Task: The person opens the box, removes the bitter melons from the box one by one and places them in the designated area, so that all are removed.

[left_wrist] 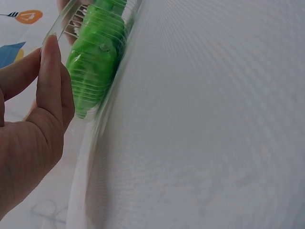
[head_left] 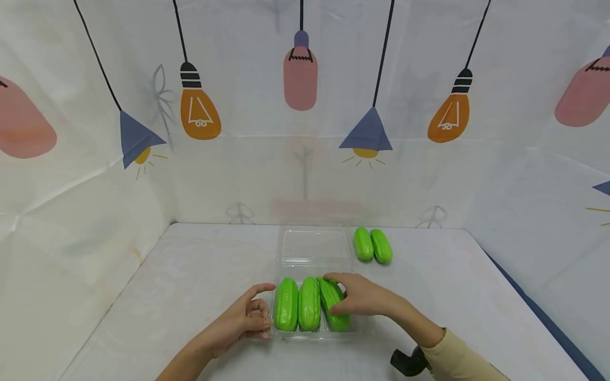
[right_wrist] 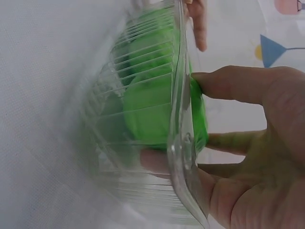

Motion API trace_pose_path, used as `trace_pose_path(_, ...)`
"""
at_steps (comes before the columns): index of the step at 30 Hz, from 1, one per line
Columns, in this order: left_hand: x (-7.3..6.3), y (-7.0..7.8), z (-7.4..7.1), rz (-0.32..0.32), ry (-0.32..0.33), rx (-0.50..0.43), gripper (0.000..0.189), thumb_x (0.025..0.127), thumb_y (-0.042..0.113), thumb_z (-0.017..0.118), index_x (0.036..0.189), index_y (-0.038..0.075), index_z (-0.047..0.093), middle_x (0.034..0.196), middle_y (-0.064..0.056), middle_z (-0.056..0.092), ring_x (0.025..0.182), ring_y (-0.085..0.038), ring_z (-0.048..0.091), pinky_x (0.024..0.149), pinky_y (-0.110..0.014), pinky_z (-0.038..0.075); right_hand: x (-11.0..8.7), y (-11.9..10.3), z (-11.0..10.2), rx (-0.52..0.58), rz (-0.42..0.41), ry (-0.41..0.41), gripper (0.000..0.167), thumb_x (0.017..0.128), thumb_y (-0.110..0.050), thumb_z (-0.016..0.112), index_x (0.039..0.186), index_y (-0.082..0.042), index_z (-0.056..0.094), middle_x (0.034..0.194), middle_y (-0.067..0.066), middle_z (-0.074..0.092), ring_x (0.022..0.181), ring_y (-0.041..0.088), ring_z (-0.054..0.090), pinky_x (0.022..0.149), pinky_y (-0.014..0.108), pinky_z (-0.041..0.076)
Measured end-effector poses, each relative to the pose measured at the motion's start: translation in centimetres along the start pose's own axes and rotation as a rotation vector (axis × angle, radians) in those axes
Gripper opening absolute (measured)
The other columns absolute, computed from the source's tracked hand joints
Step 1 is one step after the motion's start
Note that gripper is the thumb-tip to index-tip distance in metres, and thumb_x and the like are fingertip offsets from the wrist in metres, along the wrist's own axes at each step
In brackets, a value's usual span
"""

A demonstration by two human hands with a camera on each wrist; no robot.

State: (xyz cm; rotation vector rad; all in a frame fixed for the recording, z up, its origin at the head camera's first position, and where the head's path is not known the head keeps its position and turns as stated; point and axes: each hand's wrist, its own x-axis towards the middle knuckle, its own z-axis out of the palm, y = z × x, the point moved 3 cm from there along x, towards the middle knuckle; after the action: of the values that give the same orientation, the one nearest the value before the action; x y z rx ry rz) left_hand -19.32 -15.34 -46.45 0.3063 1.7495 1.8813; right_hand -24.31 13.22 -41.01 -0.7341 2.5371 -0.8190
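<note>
A clear plastic clamshell box [head_left: 314, 335] lies with its lid [head_left: 314, 247] folded back, away from the person. Inside its base, two green toy cucumbers [head_left: 287, 306] rest side by side, parallel. A third cucumber [head_left: 326, 296] sits slightly tilted at the right end of the base. The right hand [head_left: 364, 296] grips this one between thumb and fingers; the right wrist view shows the fingers [right_wrist: 228, 88] around it, partly behind the clear wall. At the box's left side, the left hand [head_left: 243, 323] pinches the rim, as the left wrist view also shows.
Two more green cucumbers [head_left: 373, 245] lie on the white table [head_left: 214, 264], right of the lid. A black curved object [head_left: 409, 363] is beside the right sleeve. White sheets printed with lamps [head_left: 305, 169] enclose the table at the back and sides.
</note>
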Motion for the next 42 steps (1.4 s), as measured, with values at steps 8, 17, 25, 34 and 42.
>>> trace_pose_path(8,-0.1,-0.1,-0.1,0.004,-0.005,-0.006,0.081,0.091,0.006,0.067,0.154,0.011,0.017,0.093,0.000,0.049,0.080,-0.012,0.063,0.076,-0.029,0.061,-0.2,0.2,-0.1,0.002,-0.017,0.006,0.076,0.078,-0.032,0.078,0.146,-0.013,0.048,0.142,0.006,0.057,0.127,0.026,0.055,0.104,0.053,0.048)
trace_pose_path(17,0.0,-0.2,-0.1,0.000,0.003,-0.009,0.082,0.091,0.007,0.068,0.155,0.011,0.017,0.093,0.000,0.049,0.080,-0.012,0.062,0.076,-0.029,0.061,-0.4,0.3,-0.3,0.031,-0.031,-0.010,0.077,0.078,-0.031,0.077,0.148,-0.018,0.046,0.138,0.002,0.057,0.112,0.021,0.059,0.084,0.037,0.053)
trace_pose_path(25,0.0,-0.3,-0.1,0.006,-0.002,0.000,0.080,0.092,0.006,0.067,0.154,0.011,0.017,0.093,0.000,0.050,0.081,-0.013,0.063,0.076,-0.030,0.061,-0.8,0.5,-0.8,0.053,-0.074,-0.024,0.075,0.081,-0.033,0.075,0.149,-0.020,0.045,0.141,0.003,0.056,0.109,0.022,0.063,0.079,0.031,0.055)
trace_pose_path(34,0.0,-0.1,-0.2,0.000,-0.002,-0.004,0.081,0.091,0.007,0.068,0.154,0.012,0.018,0.093,0.000,0.050,0.080,-0.013,0.063,0.076,-0.029,0.061,-1.3,0.5,-1.6,0.059,-0.109,-0.001,0.072,0.084,-0.032,0.074,0.149,-0.018,0.045,0.146,0.004,0.053,0.109,0.025,0.064,0.076,0.027,0.055)
trace_pose_path(42,0.0,-0.1,-0.1,-0.001,-0.007,-0.007,0.079,0.092,0.006,0.067,0.154,0.012,0.018,0.094,0.000,0.050,0.079,-0.013,0.064,0.076,-0.029,0.061,-1.3,1.2,-2.3,0.085,-0.123,0.023,0.069,0.086,-0.032,0.072,0.148,-0.017,0.045,0.149,0.009,0.050,0.111,0.030,0.063,0.077,0.031,0.056)
